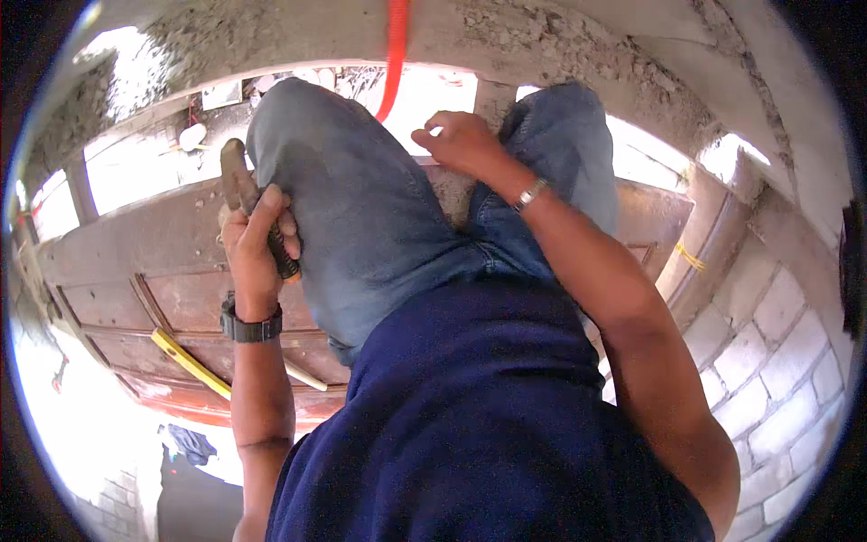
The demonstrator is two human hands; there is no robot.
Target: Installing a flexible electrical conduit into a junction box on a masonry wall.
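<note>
Hammer (244, 194) in the left hand (256, 248): the fingers are wrapped tight round its dark handle, with the worn head pointing up beside the person's left knee (316, 144). A black wristwatch (250, 327) sits on that wrist. The right hand (461, 140) is out past the knees, between the two jeans-clad legs, its fingers curled loosely downward; whether its grip is closed on anything I cannot tell, since what lies under the fingers is hidden. A metal bracelet (531, 192) circles the right wrist.

Below the person lies a brown panelled wooden door (126, 271), laid flat, and both knees rest over it. A yellow bar-like tool (188, 361) lies on the door's lower part, near the left forearm, with a pale stick (305, 376) just beside it. An orange strap (396, 54) hangs down from above, ending near the knees. Rough plastered concrete (560, 45) arches overhead, and a grey block wall (777, 361) stands at the right.
</note>
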